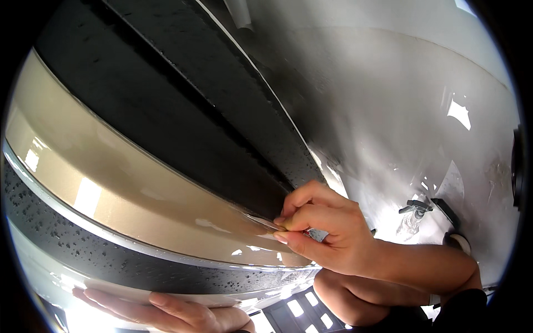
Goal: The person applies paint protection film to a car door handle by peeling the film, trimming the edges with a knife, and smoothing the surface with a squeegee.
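My right hand (329,233) comes in from the right, with thumb and fingertips pinched together at the edge of a glossy beige-gold car body panel (125,175). A thin, pale, film-like strip (264,221) runs from the panel's edge into the pinch. A small red spot shows between the fingers, too hidden to name. My left hand (183,310) lies against a pale glossy panel (133,287) at the bottom, thumb apart, holding nothing. Black panels (166,129) border the gold one above. A silver trim strip (137,245) and a dark band with water drops (125,262) run below it.
On the shiny grey floor (399,104) at the right stands a clear spray bottle (410,227) with a dark trigger head. A flat black object (446,213) is beside it. My bent bare knee (349,297) is below my right forearm. A dark round-edged object (517,166) shows at the far right rim.
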A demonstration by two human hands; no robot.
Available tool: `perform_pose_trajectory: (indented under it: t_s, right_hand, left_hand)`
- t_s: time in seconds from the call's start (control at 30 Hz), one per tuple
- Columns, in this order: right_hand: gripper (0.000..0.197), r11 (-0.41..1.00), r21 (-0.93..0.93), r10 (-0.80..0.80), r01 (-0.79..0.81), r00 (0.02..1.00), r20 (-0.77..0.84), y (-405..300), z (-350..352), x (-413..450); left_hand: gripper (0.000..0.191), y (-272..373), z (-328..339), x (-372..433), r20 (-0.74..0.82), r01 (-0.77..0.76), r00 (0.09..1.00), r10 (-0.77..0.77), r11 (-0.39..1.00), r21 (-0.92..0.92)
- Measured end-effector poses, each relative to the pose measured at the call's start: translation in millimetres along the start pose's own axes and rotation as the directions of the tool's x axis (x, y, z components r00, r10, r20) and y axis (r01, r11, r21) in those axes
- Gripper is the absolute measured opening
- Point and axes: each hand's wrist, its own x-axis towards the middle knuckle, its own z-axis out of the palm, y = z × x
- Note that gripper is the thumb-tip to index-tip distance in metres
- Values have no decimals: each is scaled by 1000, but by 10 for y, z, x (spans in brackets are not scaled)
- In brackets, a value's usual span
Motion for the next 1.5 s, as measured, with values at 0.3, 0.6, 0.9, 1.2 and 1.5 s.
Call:
perform_pose_trajectory:
  t_s: [0.3,0.6,0.9,1.2,1.5]
  right_hand:
    - [7,1000,4,24,-24,1000,-4,139,-11,-113]
    - [7,999,6,41,-41,999,4,250,-40,-209]
    - [7,998,7,57,-57,998,10,342,-57,-284]
    - [7,997,10,74,-74,997,24,439,-86,-380]
    - [8,991,-74,118,-115,992,34,360,-15,-443]
  left_hand:
    - [70,69,103,-48,-99,10,995,-13,999,-36]
    - [65,26,102,-10,-148,3,989,-3,1000,4]
    - [68,3,142,14,-165,13,986,-14,1000,-7]
    - [72,-14,169,-10,-171,42,984,-46,999,-28]
    - [68,-198,102,-116,-181,75,978,-103,986,-152]
